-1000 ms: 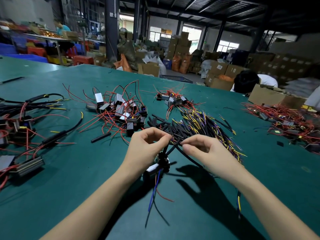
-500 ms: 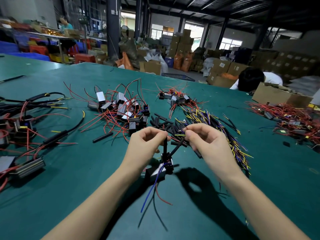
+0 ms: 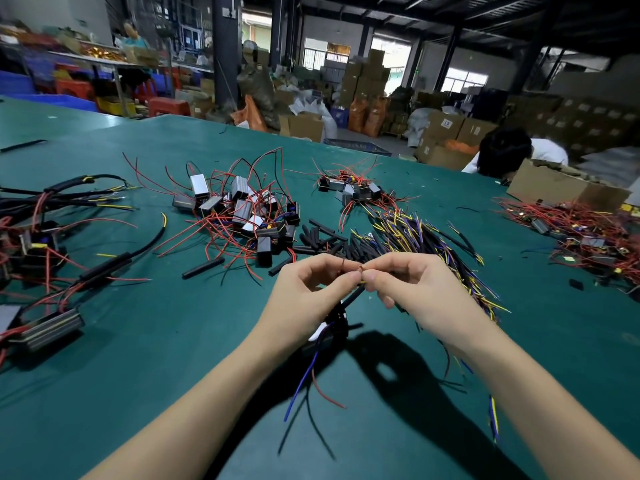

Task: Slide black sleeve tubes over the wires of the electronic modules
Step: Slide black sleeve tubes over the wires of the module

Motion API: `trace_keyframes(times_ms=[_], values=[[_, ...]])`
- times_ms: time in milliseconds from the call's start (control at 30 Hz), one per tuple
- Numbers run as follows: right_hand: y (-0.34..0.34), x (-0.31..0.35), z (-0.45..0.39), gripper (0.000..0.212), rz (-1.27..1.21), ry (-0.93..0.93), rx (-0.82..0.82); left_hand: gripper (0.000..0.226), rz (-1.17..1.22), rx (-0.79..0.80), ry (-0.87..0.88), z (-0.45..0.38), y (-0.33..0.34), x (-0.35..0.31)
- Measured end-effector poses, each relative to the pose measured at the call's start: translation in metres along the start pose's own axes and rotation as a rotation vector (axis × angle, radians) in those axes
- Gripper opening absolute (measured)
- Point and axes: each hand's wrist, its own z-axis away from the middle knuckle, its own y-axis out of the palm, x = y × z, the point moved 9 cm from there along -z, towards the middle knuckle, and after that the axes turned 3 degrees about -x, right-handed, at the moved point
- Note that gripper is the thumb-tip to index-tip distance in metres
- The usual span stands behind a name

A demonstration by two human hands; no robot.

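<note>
My left hand and my right hand meet fingertip to fingertip above the green table. Between them both pinch thin bare wire ends that come out of a black sleeve tube. The tube runs down to a small black module hanging under my left hand, with blue, red and black wires trailing from it. Loose black sleeve tubes lie just beyond my hands.
A heap of modules with red wires lies ahead left, a smaller heap further back. A bundle of sleeved yellow and blue wires lies to the right. Finished assemblies sit far left, another pile far right. A person bends over at the far table edge.
My hands have come closer together and risen slightly. The wire ends now show between my fingertips above the sleeve tube, and the module hangs under my left hand.
</note>
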Motion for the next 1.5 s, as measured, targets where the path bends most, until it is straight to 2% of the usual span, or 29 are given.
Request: trace_keyframes(times_ms=[167, 267, 500, 700, 833, 1000, 1133, 1300, 1500], values=[[0.0, -0.001, -0.001, 0.01, 0.087, 0.058, 0.023, 0.005, -0.073, -0.026, 0.014, 0.001, -0.003, 0.002], [-0.002, 0.002, -0.002, 0.01, 0.24, 0.06, 0.046, 0.009, -0.104, -0.021, 0.008, 0.0, -0.003, 0.004], [-0.003, 0.015, 0.001, 0.009, 0.699, -0.083, 0.124, 0.012, -0.221, 0.091, -0.025, 0.001, 0.008, 0.01], [0.0, 0.015, -0.002, 0.011, 0.856, -0.064, 0.22, 0.011, -0.153, 0.151, -0.084, 0.004, 0.014, 0.013], [-0.001, 0.016, -0.005, 0.014, 0.819, -0.037, 0.206, 0.013, -0.125, 0.189, -0.077, 0.005, 0.017, 0.012], [-0.018, 0.006, -0.004, 0.014, 0.332, 0.087, -0.002, 0.014, -0.219, 0.211, -0.013, 0.005, 0.02, 0.006], [-0.016, 0.002, 0.003, 0.013, 0.187, 0.08, -0.031, 0.012, -0.189, 0.191, -0.045, 0.004, 0.018, 0.01], [-0.009, -0.002, 0.005, 0.013, 0.221, 0.085, 0.016, 0.003, -0.054, 0.06, 0.028, 0.0, 0.007, -0.001], [0.0, -0.001, 0.007, 0.013, 0.326, 0.046, 0.08, 0.008, -0.182, 0.059, 0.127, 0.002, 0.007, -0.008]])
